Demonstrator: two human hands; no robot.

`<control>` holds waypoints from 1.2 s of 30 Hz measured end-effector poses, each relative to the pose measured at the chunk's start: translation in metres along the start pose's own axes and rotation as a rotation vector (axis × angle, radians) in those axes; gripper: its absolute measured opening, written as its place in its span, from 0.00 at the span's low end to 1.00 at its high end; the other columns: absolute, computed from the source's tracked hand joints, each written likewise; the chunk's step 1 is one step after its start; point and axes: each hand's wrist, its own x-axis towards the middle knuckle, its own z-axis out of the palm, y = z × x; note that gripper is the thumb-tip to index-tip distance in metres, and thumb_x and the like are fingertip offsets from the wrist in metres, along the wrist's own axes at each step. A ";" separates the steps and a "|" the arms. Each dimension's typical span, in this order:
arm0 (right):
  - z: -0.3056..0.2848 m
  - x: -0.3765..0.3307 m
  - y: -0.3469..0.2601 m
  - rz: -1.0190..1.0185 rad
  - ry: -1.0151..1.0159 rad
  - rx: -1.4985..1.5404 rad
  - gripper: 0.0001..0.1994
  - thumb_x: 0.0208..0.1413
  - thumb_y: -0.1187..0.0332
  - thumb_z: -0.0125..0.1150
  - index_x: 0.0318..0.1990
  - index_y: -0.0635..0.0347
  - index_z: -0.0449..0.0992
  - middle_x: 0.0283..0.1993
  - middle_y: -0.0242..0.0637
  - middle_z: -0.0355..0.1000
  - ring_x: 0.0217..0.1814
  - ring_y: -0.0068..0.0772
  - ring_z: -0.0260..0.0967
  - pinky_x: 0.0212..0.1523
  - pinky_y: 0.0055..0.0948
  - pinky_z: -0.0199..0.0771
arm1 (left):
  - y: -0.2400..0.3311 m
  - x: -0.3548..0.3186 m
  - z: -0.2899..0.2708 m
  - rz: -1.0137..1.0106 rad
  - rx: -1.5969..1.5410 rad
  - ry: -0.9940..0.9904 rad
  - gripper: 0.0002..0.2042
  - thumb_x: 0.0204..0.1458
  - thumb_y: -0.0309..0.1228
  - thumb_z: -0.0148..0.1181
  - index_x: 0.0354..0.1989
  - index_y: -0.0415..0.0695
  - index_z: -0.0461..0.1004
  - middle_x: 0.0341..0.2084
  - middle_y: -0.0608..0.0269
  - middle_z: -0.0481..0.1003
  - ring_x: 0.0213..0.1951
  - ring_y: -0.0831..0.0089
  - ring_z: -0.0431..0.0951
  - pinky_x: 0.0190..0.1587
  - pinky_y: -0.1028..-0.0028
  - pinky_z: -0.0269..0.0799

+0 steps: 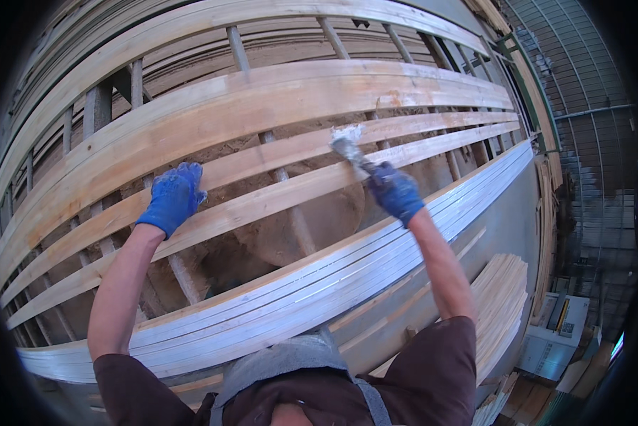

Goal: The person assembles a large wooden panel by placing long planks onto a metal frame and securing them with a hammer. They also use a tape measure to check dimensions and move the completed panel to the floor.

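Observation:
My left hand, in a blue glove, is closed over a narrow wooden board. My right hand, also gloved in blue, grips a flat brush whose wide end touches the same board farther right. Wet white paint lies in a patch at the brush's tip, partly over the gap beyond the board. White flecks cover both gloves. A second narrow board runs alongside on the near side, and wider pale boards lie just beyond.
Bars of a rack support the boards crosswise. Close to my body lies a row of white-coated boards. Bare wood strips are stacked at the lower right, near a white box. A wire mesh stands along the right.

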 end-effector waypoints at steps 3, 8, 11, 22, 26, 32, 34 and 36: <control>-0.041 -0.023 0.039 0.014 0.088 -0.187 0.14 0.53 0.72 0.56 0.47 0.48 0.79 0.32 0.42 0.74 0.36 0.50 0.75 0.36 0.48 0.76 | -0.008 -0.008 0.004 -0.012 -0.027 -0.002 0.18 0.48 0.39 0.67 0.45 0.45 0.73 0.41 0.49 0.76 0.42 0.50 0.79 0.42 0.52 0.73; -0.045 -0.082 0.032 0.273 0.455 0.308 0.20 0.59 0.64 0.63 0.58 0.54 0.73 0.51 0.45 0.77 0.49 0.45 0.77 0.47 0.38 0.77 | -0.018 -0.032 0.020 0.077 0.034 0.268 0.16 0.48 0.42 0.67 0.42 0.50 0.74 0.41 0.54 0.77 0.41 0.55 0.80 0.38 0.53 0.74; 0.001 -0.088 0.022 0.271 0.454 0.467 0.18 0.57 0.63 0.66 0.54 0.51 0.74 0.43 0.41 0.79 0.41 0.43 0.79 0.41 0.38 0.78 | -0.007 -0.022 0.013 0.037 0.089 0.188 0.16 0.47 0.42 0.67 0.41 0.50 0.74 0.40 0.56 0.77 0.38 0.55 0.80 0.34 0.53 0.73; 0.014 0.056 -0.128 -0.337 -0.065 0.335 0.12 0.58 0.57 0.60 0.40 0.55 0.72 0.35 0.49 0.76 0.37 0.58 0.75 0.38 0.51 0.75 | -0.035 -0.029 0.028 -0.261 -0.007 0.395 0.12 0.50 0.42 0.64 0.31 0.47 0.76 0.27 0.51 0.78 0.31 0.50 0.80 0.33 0.55 0.74; 0.032 0.047 -0.168 -0.693 -0.109 0.336 0.07 0.56 0.65 0.59 0.30 0.54 0.78 0.32 0.48 0.74 0.34 0.54 0.72 0.35 0.46 0.74 | -0.010 -0.142 -0.012 -0.099 -0.116 0.400 0.17 0.49 0.48 0.66 0.31 0.46 0.77 0.25 0.51 0.77 0.30 0.49 0.79 0.32 0.53 0.72; 0.044 0.007 -0.135 -0.576 0.089 0.240 0.14 0.45 0.64 0.73 0.33 0.53 0.72 0.28 0.42 0.71 0.32 0.52 0.73 0.33 0.48 0.70 | 0.004 -0.215 0.011 -0.301 0.021 0.184 0.16 0.51 0.49 0.62 0.33 0.49 0.75 0.26 0.55 0.78 0.29 0.53 0.80 0.31 0.55 0.72; 0.043 0.022 -0.127 -0.511 0.105 0.250 0.14 0.46 0.62 0.73 0.35 0.54 0.73 0.29 0.43 0.73 0.32 0.53 0.73 0.33 0.49 0.71 | 0.001 -0.195 0.026 -0.353 0.062 0.298 0.13 0.51 0.47 0.62 0.33 0.50 0.74 0.27 0.58 0.77 0.29 0.56 0.80 0.31 0.56 0.71; 0.062 0.067 -0.150 -0.404 0.166 0.264 0.14 0.46 0.61 0.72 0.35 0.54 0.73 0.30 0.43 0.74 0.32 0.53 0.73 0.33 0.50 0.71 | -0.040 -0.166 0.031 -0.310 0.045 0.464 0.11 0.51 0.43 0.62 0.36 0.51 0.73 0.27 0.61 0.76 0.29 0.60 0.80 0.30 0.57 0.69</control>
